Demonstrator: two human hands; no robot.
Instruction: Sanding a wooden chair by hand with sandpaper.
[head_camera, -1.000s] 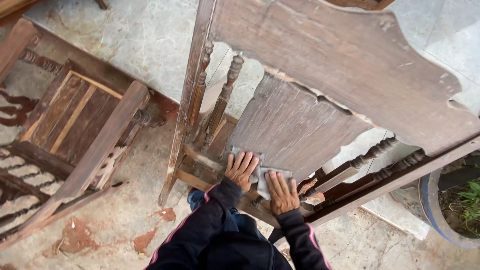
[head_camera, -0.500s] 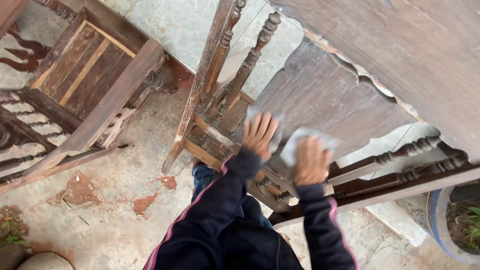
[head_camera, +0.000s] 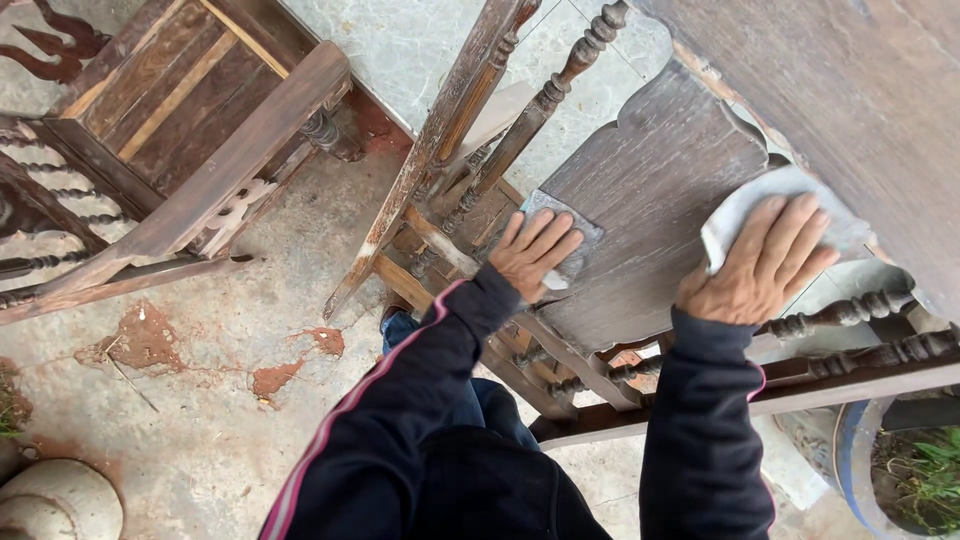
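An old dark wooden chair stands in front of me, with turned spindles and a worn flat panel. My left hand presses a grey sheet of sandpaper flat against the panel's lower left corner. My right hand presses a second pale sheet of sandpaper against the panel's right edge, fingers spread over it. Both arms are in dark sleeves with a pink stripe.
Another wooden chair frame lies tipped over at the left on the concrete floor, which has red patches. A blue pot with green plants stands at the lower right. A rounded pale object sits at the bottom left.
Both hands have slid up the panel and moved apart, the right one going furthest, up to the right edge. My view has come closer to the chair.
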